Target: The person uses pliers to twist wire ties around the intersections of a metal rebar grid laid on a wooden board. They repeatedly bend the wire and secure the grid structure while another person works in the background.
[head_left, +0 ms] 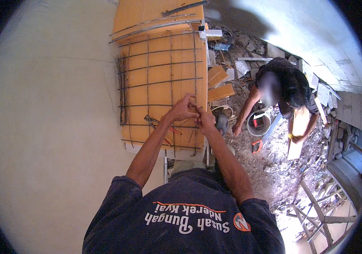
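The left hand [182, 109] and right hand [206, 118] came together near the right edge of a grid of steel bars [171, 81], fingers bent and fingertips close; whether they were clamped on a bar or on something thinner was too small and too hidden to tell. The grid lay over an orange board [159, 95], in front of the person. Its bars were dark, thin and rough-looking, crossing in uneven rectangles; the crosswise ones ran slightly slanted, and their ends stuck out past the outermost lengthwise bar on the right. A bundle of thin dark wires [123, 84] ran along its left side. Just left of the hands, pincers with red handles [175, 130] rested on the grid, partly behind the left forearm. Beyond the grid's far end, more loose bars [185, 7] lay on the board. A pale wall [54, 127] stood at the left. To the right, on rubble-strewn ground [270, 173], a co-worker [284, 82] in dark clothing bent over a pale plank [294, 149], one hand on it. Near them were a round bucket [249, 127] and a saw with an orange handle [256, 146].
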The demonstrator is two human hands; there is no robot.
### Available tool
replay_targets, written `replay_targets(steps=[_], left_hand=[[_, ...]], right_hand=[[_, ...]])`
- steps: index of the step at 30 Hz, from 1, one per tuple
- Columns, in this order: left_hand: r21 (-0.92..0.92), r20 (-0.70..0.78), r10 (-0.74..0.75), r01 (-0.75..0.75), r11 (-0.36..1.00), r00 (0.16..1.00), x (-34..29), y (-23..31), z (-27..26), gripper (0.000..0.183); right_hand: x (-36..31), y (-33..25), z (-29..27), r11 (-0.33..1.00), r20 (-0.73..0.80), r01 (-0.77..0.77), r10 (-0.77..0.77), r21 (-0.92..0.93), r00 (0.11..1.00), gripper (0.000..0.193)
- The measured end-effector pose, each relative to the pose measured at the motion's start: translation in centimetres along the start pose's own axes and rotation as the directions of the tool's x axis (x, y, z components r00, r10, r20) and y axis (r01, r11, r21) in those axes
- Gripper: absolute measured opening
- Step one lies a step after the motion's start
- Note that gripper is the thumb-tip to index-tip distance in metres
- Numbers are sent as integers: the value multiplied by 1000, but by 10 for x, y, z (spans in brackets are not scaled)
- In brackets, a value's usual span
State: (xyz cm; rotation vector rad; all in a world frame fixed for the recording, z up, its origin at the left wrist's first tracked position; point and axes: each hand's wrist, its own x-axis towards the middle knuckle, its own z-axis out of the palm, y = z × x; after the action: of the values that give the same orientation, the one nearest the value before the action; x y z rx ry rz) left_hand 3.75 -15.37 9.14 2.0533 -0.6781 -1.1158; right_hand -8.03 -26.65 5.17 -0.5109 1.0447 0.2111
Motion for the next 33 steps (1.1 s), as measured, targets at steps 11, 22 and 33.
replay_targets(steps=[11, 22, 33], left_hand=[[53, 23, 40, -41, 998, 999, 15, -4, -14, 58], [682, 29, 39, -48, 730, 999, 40, -16, -21, 15], [753, 13, 54, -45, 656, 998, 64, 22, -6, 14]], right_hand=[[12, 3, -13, 880, -44, 210, -252, -425, 967, 27], [9, 15, -15, 291, 199, 614, -772, -734, 603, 25], [9, 28, 1, 430, 97, 548, -717, -718, 690, 23]])
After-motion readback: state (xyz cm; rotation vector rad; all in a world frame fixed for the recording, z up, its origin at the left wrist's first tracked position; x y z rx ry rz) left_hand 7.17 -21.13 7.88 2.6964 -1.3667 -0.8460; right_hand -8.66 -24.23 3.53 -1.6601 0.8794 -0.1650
